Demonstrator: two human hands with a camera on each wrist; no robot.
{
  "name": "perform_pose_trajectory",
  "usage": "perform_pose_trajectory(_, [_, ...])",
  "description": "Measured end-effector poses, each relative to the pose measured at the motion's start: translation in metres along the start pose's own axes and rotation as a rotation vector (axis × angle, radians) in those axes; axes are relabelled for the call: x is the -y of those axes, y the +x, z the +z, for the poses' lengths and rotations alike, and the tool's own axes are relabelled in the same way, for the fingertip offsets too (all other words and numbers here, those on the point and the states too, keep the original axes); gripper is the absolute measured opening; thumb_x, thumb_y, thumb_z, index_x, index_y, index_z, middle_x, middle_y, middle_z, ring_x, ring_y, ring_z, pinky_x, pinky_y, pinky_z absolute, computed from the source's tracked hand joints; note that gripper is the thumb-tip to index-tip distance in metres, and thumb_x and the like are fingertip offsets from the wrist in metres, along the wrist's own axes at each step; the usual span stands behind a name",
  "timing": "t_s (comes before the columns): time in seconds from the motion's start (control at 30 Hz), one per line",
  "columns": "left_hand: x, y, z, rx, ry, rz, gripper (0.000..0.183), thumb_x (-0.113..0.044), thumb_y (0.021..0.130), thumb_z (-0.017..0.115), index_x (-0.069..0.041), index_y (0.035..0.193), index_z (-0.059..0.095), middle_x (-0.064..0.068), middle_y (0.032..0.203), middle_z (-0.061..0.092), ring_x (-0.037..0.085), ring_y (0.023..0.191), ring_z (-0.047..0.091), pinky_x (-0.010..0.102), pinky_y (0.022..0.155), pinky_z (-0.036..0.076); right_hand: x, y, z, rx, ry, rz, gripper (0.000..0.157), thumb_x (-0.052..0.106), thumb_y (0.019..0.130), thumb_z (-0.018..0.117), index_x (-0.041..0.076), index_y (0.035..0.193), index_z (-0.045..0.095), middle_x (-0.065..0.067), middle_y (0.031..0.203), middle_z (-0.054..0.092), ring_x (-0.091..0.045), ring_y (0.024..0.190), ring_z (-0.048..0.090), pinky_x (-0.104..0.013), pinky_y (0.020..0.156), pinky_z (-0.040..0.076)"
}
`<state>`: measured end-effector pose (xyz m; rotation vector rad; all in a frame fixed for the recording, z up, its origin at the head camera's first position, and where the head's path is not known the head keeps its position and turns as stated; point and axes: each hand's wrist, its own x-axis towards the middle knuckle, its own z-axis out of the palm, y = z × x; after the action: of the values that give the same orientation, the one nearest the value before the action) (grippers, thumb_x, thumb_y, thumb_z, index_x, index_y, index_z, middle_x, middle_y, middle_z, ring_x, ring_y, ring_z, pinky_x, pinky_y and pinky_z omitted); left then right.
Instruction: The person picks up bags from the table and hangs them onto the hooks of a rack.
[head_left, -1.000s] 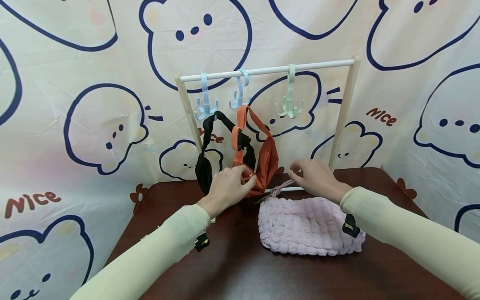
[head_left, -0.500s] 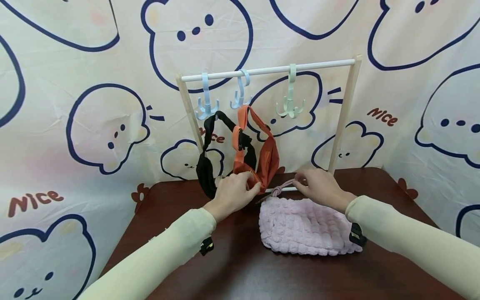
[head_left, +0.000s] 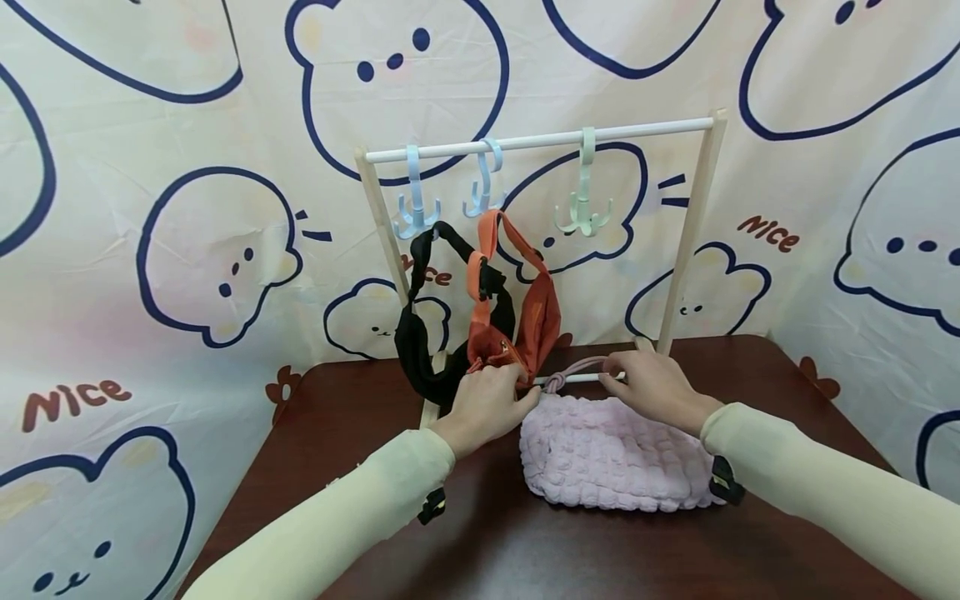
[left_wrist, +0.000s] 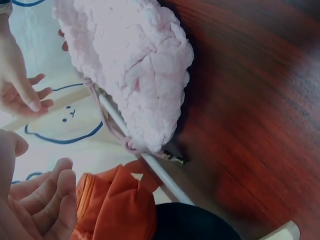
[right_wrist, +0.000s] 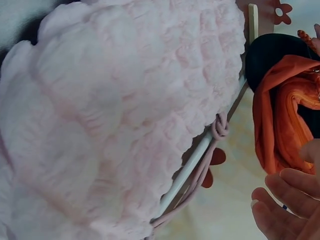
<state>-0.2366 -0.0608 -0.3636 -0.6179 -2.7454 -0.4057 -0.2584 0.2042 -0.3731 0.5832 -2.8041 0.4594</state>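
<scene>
Left hand point(head_left: 487, 400) and right hand point(head_left: 651, 383) have lowered since the earlier frame. Patterned fabric walls point(head_left: 202, 250) enclose the dark table point(head_left: 525, 558). Rack point(head_left: 660, 130) stands toward its far side. Pink bag point(head_left: 611, 462) lies in front, long axis left to right; right hand is nearer, above its far edge. Left hand sits off its left end, near the orange bag point(head_left: 542, 321). Fingers of both hands are relaxed, gripping nothing. Knotted strap point(right_wrist: 220, 128) lies beside the right hand.

Pale bear-printed cloth wall point(head_left: 90, 150) before me from nine o'clock to three, red "NICE" lettering point(head_left: 768, 233) at two, dark red-brown table point(head_left: 585, 554) at six, softly shining
</scene>
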Motion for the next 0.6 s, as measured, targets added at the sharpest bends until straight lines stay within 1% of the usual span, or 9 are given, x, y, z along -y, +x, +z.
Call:
perform_pose_trajectory(0.07, [-0.003, 0.0, 0.003, 0.016, -0.009, 0.005, 0.025, -0.041, 0.096, 0.064, -0.018, 0.096, 0.073, -0.009, 0.054, 0.05, 0.007, 0.049, 0.047, 0.027, 0.049, 0.036, -0.003, -0.002, 0.0, 0.008, -0.001, 0.006, 0.02, 0.028, 0.097, 0.064, 0.013, 0.102, 0.076, 0.0, 0.096, 0.078, -0.009, 0.067, 0.057, -0.027, 0.051, 0.043])
perform_pose_trajectory(0.13, [-0.005, 0.001, 0.007, 0.027, -0.023, 0.012, 0.025, -0.039, 0.096, 0.064, -0.017, 0.092, 0.072, -0.009, 0.053, 0.047, 0.007, 0.047, 0.045, 0.026, 0.047, 0.033, -0.005, -0.003, 0.0, 0.016, -0.002, 0.012, 0.02, 0.027, 0.097, 0.064, 0.012, 0.103, 0.075, -0.001, 0.096, 0.077, -0.008, 0.065, 0.056, -0.027, 0.05, 0.042])
perform_pose_trajectory(0.23, [-0.009, 0.002, 0.011, 0.04, -0.036, 0.024, 0.027, -0.037, 0.097, 0.062, -0.016, 0.083, 0.066, -0.009, 0.052, 0.041, 0.008, 0.045, 0.041, 0.025, 0.043, 0.029, -0.01, -0.005, -0.001, 0.019, -0.011, 0.015, 0.02, 0.026, 0.097, 0.065, 0.011, 0.104, 0.075, -0.003, 0.097, 0.077, -0.009, 0.069, 0.062, -0.028, 0.052, 0.045])
perform_pose_trajectory(0.33, [-0.012, 0.004, 0.014, 0.039, -0.036, 0.032, 0.027, -0.036, 0.097, 0.059, -0.017, 0.078, 0.062, -0.009, 0.054, 0.04, 0.008, 0.046, 0.04, 0.024, 0.043, 0.029, -0.015, -0.005, -0.001, 0.019, -0.021, 0.02, 0.021, 0.026, 0.096, 0.066, 0.01, 0.105, 0.075, -0.006, 0.098, 0.076, -0.013, 0.074, 0.066, -0.03, 0.054, 0.047])
perform_pose_trajectory(0.4, [-0.013, 0.005, 0.017, 0.039, -0.028, 0.033, 0.023, -0.036, 0.097, 0.059, -0.019, 0.082, 0.063, -0.009, 0.057, 0.044, 0.008, 0.048, 0.042, 0.024, 0.044, 0.03, -0.019, -0.005, -0.001, 0.021, -0.026, 0.023, 0.021, 0.025, 0.096, 0.066, 0.008, 0.105, 0.075, -0.007, 0.098, 0.076, -0.016, 0.074, 0.068, -0.032, 0.056, 0.049])
perform_pose_trajectory(0.47, [-0.014, 0.006, 0.018, 0.041, -0.022, 0.026, 0.02, -0.036, 0.096, 0.059, -0.019, 0.088, 0.066, -0.009, 0.062, 0.051, 0.008, 0.051, 0.045, 0.024, 0.045, 0.033, -0.023, -0.005, -0.001, 0.03, -0.021, 0.031, 0.022, 0.025, 0.096, 0.066, 0.007, 0.107, 0.075, -0.009, 0.1, 0.076, -0.017, 0.074, 0.068, -0.034, 0.058, 0.051])
perform_pose_trajectory(0.6, [-0.015, 0.007, 0.023, 0.053, -0.001, 0.012, 0.022, -0.038, 0.097, 0.059, -0.019, 0.1, 0.07, -0.006, 0.076, 0.066, 0.008, 0.056, 0.051, 0.025, 0.049, 0.039, -0.032, -0.004, -0.001, 0.069, 0.003, 0.075, 0.024, 0.023, 0.096, 0.067, 0.004, 0.108, 0.074, -0.013, 0.103, 0.075, -0.019, 0.076, 0.068, -0.039, 0.064, 0.054])
